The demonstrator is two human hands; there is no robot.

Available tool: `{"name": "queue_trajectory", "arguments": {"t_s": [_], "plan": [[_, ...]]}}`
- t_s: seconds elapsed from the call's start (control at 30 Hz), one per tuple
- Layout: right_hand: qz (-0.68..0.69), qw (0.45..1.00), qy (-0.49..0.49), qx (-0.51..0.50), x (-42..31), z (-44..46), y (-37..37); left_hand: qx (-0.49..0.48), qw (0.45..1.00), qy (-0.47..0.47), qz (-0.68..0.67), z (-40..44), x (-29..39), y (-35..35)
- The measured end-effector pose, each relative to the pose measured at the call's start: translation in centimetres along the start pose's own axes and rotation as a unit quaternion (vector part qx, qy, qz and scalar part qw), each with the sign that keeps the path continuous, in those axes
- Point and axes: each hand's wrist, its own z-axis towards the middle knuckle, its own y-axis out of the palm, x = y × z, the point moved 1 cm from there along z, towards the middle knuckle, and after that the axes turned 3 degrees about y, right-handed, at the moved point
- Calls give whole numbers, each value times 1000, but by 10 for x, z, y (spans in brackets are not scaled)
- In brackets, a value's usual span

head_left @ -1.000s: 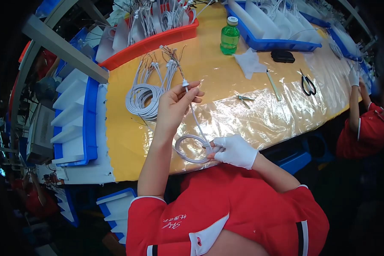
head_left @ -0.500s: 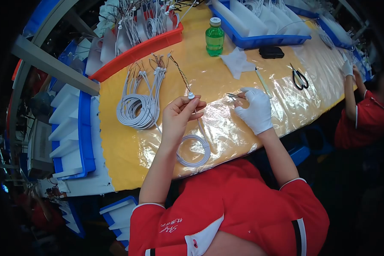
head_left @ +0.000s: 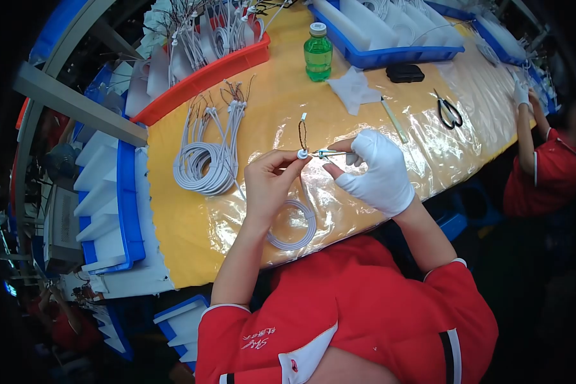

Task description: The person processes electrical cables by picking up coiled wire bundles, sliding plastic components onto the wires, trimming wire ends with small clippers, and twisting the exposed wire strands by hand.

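Note:
My left hand (head_left: 269, 179), bare, pinches a white cable at its round white end piece (head_left: 303, 154). Dark twisted wires (head_left: 303, 131) rise from that piece, and a small light connector tops them. Below the hand, the coiled part of this white cable (head_left: 292, 225) rests on the table. My right hand (head_left: 381, 173) wears a white glove with bare fingertips showing. It is closed on slim metal tweezers (head_left: 329, 153), whose tip meets or nearly meets the white end piece. A larger bundle of coiled white cables (head_left: 205, 168) lies left of my hands.
A red bin (head_left: 205, 83) of cables stands at the back left, a blue tray (head_left: 403, 59) at the back right. Nearby are a green bottle (head_left: 318, 54), a black case (head_left: 405, 73), a pen-like tool (head_left: 394, 120) and black-handled snips (head_left: 449, 114). Another person (head_left: 547, 160) works at right.
My right hand has come left with the tweezers, up to the white end piece. My left hand has shifted slightly, and the twisted wires now point straight up.

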Motion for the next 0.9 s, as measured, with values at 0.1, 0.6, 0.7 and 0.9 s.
{"name": "queue_trajectory", "arguments": {"t_s": [0.1,0.6,0.7,0.9], "plan": [[3,1000,-8,11,2,1,3,15,1000,5,-10,-2,5,4],[-36,989,-64,-130,5,29,-16,-114,990,32,-72,-4,14,4],[-41,987,-68,-143,4,30,-18,-118,991,46,-45,-4,13,3],[-71,980,-84,-168,3,34,-23,-129,990,52,-22,-3,12,2]]}}
